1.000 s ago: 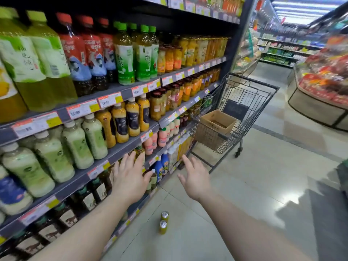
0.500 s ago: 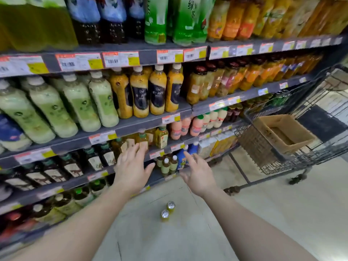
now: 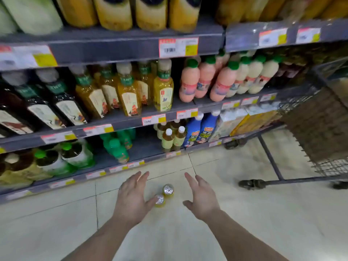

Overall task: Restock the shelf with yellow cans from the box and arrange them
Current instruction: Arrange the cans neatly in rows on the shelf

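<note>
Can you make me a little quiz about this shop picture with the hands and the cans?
1. How many yellow cans stand on the floor?
2. True or false: the right hand is holding a can.
3. What is on the right: A) a ladder, B) a shopping cart, C) a bicycle?

Key: 1. Two, upright, between the left hand and the right hand. 2. False; both hands are open. 3. B.

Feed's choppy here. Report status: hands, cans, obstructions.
Left hand and right hand open, empty. Two yellow cans upright on floor between them. Nothing in the way.
</note>
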`<state>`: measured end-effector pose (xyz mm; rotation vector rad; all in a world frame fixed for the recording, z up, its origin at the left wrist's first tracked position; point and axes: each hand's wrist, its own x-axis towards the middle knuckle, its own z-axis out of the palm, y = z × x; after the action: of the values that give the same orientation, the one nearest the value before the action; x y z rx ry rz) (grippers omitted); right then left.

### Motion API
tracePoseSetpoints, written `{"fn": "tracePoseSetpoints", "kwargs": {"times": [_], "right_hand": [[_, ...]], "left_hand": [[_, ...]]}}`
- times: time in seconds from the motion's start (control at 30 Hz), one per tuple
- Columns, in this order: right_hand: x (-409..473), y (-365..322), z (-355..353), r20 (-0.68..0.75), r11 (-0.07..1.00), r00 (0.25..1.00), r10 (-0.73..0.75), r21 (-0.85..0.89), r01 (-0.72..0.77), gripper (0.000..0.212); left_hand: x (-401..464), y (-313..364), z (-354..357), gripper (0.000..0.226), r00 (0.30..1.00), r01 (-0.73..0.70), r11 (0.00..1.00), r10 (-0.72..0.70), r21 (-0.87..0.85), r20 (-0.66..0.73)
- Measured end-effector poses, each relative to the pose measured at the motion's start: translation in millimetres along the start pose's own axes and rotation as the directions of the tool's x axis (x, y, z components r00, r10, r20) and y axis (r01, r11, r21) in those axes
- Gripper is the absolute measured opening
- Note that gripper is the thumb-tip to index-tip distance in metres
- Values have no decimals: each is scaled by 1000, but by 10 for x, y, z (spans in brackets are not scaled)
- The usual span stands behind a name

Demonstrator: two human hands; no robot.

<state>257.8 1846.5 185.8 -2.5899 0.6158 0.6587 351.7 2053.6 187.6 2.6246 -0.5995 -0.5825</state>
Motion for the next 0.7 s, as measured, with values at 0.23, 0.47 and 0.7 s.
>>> {"fn": "tracePoseSetpoints", "kwargs": {"times": [0.23, 0.47, 0.7], "right_hand": [[1412, 410, 1498, 119, 996, 992, -31, -76, 41, 98], [2292, 572, 2416, 202, 966, 976, -74, -227, 121, 108], [2431, 644, 2562, 147, 961, 981, -126, -226, 157, 75]], "left_hand": [[799, -847, 1776, 111, 983, 21, 996, -35, 81, 178], [1377, -1441, 2736, 116, 942, -157, 959, 75, 236, 326], [1556, -1673, 3154, 92, 939, -292, 919, 222, 265, 264]]}}
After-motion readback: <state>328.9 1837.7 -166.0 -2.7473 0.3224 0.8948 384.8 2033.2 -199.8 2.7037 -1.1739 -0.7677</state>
